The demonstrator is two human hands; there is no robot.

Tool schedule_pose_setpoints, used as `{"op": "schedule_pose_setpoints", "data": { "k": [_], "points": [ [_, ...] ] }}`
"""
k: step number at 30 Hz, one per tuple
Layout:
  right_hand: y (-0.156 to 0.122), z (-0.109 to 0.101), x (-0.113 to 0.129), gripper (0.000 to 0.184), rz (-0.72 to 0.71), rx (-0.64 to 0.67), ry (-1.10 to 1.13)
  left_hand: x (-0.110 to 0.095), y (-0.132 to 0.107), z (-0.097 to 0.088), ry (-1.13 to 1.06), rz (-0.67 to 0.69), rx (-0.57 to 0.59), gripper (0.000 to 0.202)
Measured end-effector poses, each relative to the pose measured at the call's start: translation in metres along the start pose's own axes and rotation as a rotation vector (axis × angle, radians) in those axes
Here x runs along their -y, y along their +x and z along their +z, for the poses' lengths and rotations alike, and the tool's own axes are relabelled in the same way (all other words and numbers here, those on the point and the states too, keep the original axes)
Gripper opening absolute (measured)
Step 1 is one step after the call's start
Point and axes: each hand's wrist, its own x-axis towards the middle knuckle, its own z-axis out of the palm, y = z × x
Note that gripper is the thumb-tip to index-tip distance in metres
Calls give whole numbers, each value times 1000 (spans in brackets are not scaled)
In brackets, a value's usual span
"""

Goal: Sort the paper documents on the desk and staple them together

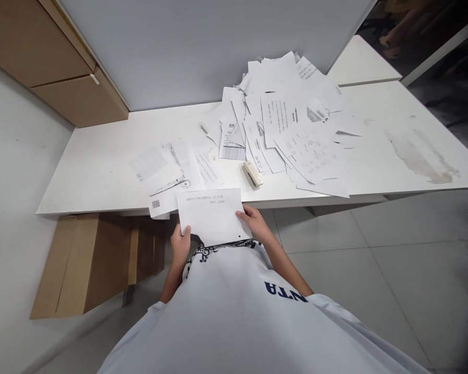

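Note:
A white sheet of paper with two short printed lines near its top is held just in front of my body, at the table's front edge. My left hand grips its lower left side, thumb on top. On the right side, my right hand pinches the sheet, also with the thumb on top; the fingers beneath are partly hidden. Just beyond the sheet a cream stapler lies on the table. Left of it are loose printed papers, one with a QR code.
A large, untidy heap of printed papers covers the right middle of the white table. Grey panelling rises behind it. Brown cardboard boxes stand under the left end, and a brown cabinet is at the upper left.

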Motion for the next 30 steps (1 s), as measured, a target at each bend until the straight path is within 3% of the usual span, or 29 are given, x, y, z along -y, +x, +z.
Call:
{"op": "schedule_pose_setpoints", "data": {
  "k": [30],
  "points": [
    [-1,-6,-5,37,18,-64,22,3,4,10,-17,39,23,31]
  ]
}}
